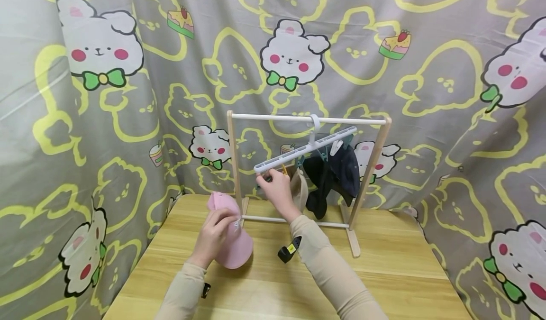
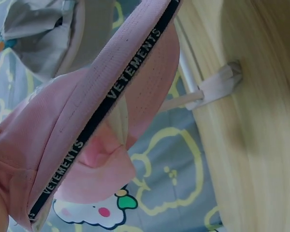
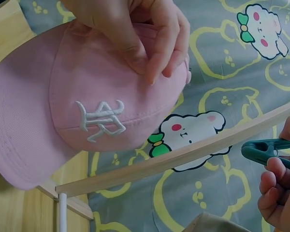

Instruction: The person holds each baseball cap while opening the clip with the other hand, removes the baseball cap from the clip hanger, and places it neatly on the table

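My left hand [image 1: 213,232] pinches a pink cap [image 1: 237,251] by its crown, left of the rack and above the table. White embroidered lettering [image 3: 100,118] shows on its front in the right wrist view, and a black VETEMENTS band [image 2: 108,104] runs inside its edge in the left wrist view. My right hand [image 1: 277,192] pinches a dark green clip [image 3: 263,151] under the left end of a pale hanger [image 1: 283,158]. The hanger tilts, its left end lower in the head view. A beige cap [image 1: 300,189], a black cap [image 1: 317,180] and a navy cap [image 1: 346,168] hang from it.
A wooden rack [image 1: 373,163] with a white top bar [image 1: 273,117] bears the hanger and stands at the back of the wooden table [image 1: 392,282]. A patterned curtain [image 1: 183,102] surrounds the table's back and sides.
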The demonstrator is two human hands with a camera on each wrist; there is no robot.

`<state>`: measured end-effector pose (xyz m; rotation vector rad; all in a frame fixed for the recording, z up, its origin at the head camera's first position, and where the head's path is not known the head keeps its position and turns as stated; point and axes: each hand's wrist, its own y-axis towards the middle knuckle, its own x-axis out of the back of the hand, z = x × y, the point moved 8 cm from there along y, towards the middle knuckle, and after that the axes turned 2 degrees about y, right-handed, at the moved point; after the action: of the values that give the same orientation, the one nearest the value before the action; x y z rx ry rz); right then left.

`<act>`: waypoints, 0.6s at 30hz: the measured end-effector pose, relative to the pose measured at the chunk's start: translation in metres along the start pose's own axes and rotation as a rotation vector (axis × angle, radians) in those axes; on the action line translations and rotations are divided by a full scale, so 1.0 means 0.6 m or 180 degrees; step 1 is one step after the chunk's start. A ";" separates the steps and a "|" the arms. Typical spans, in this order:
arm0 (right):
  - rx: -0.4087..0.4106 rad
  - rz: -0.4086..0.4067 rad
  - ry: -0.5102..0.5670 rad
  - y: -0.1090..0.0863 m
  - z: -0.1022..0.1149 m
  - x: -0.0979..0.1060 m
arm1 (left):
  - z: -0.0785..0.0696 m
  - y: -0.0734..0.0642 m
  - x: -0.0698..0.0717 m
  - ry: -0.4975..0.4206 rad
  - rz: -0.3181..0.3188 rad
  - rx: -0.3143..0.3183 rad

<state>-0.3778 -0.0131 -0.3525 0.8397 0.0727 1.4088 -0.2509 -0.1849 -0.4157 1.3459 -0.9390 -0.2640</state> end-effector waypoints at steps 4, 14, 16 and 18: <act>-0.0026 0.0027 0.0000 -0.001 -0.002 -0.001 | 0.006 -0.007 0.002 -0.0029 -0.0044 0.0038; -0.0039 0.0038 0.0081 -0.001 -0.004 -0.003 | 0.021 -0.025 0.009 0.0091 -0.0122 0.0182; -0.0046 0.0047 0.0114 -0.001 -0.004 -0.003 | 0.024 -0.029 0.010 0.0119 -0.0130 0.0204; -0.0046 0.0055 0.0125 -0.001 -0.004 -0.003 | 0.026 -0.032 0.011 0.0136 -0.0130 0.0224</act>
<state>-0.3788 -0.0137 -0.3551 0.8024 0.0853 1.4406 -0.2512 -0.2053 -0.4314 1.4313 -0.8927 -0.2344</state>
